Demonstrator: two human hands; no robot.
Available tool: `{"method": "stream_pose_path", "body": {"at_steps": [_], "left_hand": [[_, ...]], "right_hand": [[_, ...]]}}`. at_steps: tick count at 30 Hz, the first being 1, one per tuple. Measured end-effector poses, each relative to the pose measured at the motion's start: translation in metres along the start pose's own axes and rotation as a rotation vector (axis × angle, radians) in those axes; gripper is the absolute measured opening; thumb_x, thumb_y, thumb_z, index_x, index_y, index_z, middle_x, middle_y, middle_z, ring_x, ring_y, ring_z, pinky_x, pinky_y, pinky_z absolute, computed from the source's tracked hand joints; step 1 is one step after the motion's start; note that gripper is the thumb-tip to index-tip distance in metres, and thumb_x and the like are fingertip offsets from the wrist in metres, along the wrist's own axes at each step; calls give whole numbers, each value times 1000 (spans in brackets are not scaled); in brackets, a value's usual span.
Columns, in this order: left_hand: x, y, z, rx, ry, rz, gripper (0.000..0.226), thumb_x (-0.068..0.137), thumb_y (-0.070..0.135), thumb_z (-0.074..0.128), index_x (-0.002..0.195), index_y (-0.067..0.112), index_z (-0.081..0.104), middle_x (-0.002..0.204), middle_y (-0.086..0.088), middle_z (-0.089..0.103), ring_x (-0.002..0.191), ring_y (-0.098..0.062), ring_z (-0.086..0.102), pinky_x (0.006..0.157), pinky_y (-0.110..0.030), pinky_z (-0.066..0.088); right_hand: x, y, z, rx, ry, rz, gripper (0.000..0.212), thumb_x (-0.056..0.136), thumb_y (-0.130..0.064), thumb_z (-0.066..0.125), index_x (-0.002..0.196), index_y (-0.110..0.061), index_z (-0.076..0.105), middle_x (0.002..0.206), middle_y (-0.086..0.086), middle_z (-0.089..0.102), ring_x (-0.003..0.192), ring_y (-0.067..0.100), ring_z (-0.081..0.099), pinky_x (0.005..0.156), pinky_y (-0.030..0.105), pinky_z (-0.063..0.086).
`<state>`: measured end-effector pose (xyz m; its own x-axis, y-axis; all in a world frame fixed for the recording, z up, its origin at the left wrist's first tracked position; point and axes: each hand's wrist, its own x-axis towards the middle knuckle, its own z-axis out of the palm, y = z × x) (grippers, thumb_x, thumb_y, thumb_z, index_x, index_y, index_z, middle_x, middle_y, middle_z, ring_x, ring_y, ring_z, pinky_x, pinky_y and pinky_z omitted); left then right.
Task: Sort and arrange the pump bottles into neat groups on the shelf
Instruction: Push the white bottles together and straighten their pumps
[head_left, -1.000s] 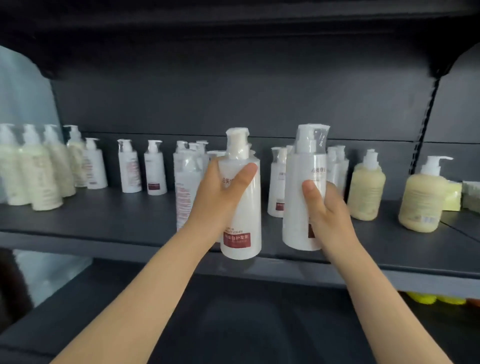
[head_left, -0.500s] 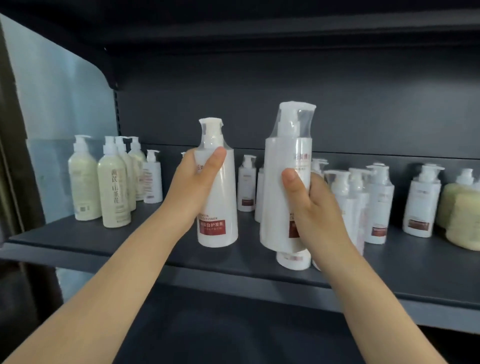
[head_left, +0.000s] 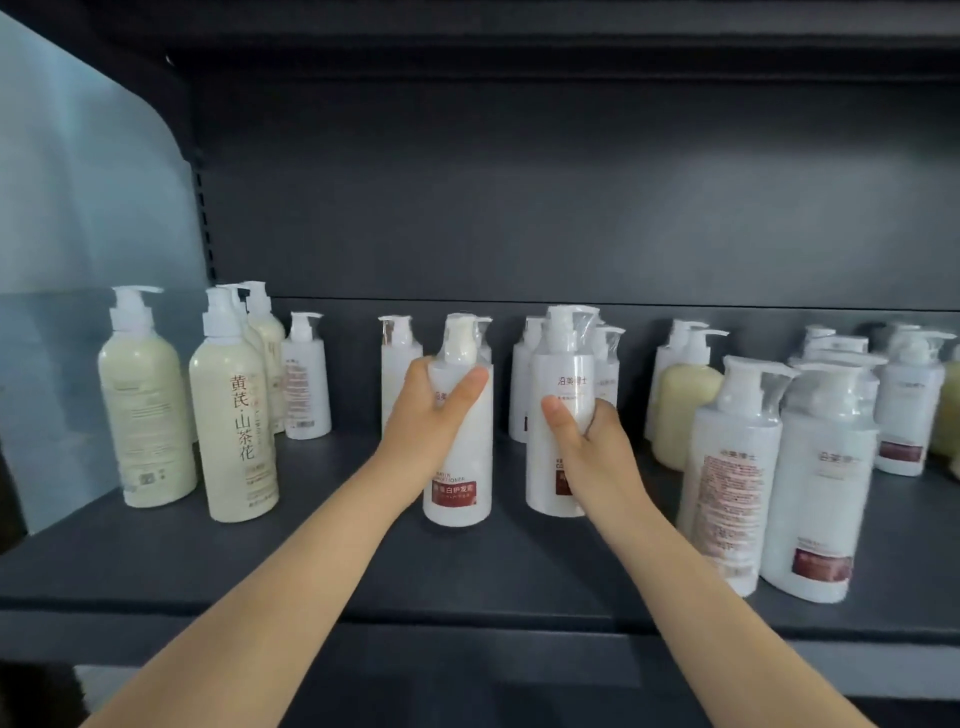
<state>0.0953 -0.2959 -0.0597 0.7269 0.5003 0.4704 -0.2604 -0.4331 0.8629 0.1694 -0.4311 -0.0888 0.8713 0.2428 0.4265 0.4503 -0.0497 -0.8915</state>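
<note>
My left hand (head_left: 428, 415) grips a white pump bottle with a red label (head_left: 462, 467), upright on the dark shelf (head_left: 311, 561). Beside it, my right hand (head_left: 587, 441) grips a second white pump bottle (head_left: 558, 384), also upright, its base at the shelf surface. The two held bottles stand close together, a small gap between them. Behind them stand more white pump bottles (head_left: 397, 364) along the back.
Cream-coloured pump bottles (head_left: 234, 410) cluster at the left beside a translucent side panel (head_left: 78, 208). A small white bottle (head_left: 306, 379) stands behind them. Tall white bottles (head_left: 821, 483) crowd the right front, with a yellowish bottle (head_left: 680, 410) behind. Bare shelf lies in front.
Both hands have carried their bottles leftward along the shelf and lowered them to its surface, further in. The view has shifted left, showing the cream bottles.
</note>
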Motion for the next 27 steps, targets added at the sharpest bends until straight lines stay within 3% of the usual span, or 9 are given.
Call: {"method": "stream_pose_path", "body": {"at_steps": [5, 8, 11, 13, 18, 27], "left_hand": [[20, -18, 16, -5, -22, 5, 49, 89, 38, 56, 129, 16, 38, 109, 7, 54, 101, -10, 54, 84, -23, 39], [26, -32, 23, 19, -25, 15, 51, 88, 35, 58, 129, 14, 38, 99, 17, 50, 99, -9, 54, 78, -18, 40], [28, -42, 24, 13, -7, 3, 52, 87, 36, 58, 130, 15, 36, 110, 9, 51, 99, -8, 52, 72, -11, 38], [29, -44, 22, 32, -11, 5, 52, 88, 35, 58, 131, 15, 36, 112, 6, 51, 98, -8, 52, 70, -10, 38], [28, -46, 19, 55, -47, -8, 52, 90, 36, 55, 133, 17, 33, 119, 2, 53, 105, -14, 54, 83, -24, 40], [24, -41, 16, 168, -78, -49, 54, 90, 44, 50, 134, 18, 32, 115, 5, 50, 102, -14, 51, 82, -28, 38]], "right_hand": [[18, 17, 9, -44, 16, 59, 26, 92, -38, 54, 105, -19, 43, 99, -3, 56, 92, 15, 56, 67, 22, 42], [21, 27, 12, -64, -12, 79, 28, 91, -35, 57, 106, -19, 40, 99, -4, 53, 93, 13, 54, 64, 17, 39], [22, 28, 11, -116, -69, 76, 32, 88, -32, 62, 105, -20, 38, 92, -11, 50, 87, 6, 52, 63, 14, 37], [21, 28, 10, -125, -78, 82, 35, 87, -32, 64, 107, -20, 37, 96, -10, 50, 91, 9, 51, 70, 17, 40], [21, 29, 7, -145, -67, 111, 38, 86, -35, 64, 112, -19, 40, 109, -2, 52, 100, 14, 51, 82, 26, 42], [19, 23, 6, -243, -83, 133, 48, 87, -40, 61, 122, -13, 44, 119, 3, 57, 110, 19, 55, 82, 27, 42]]}}
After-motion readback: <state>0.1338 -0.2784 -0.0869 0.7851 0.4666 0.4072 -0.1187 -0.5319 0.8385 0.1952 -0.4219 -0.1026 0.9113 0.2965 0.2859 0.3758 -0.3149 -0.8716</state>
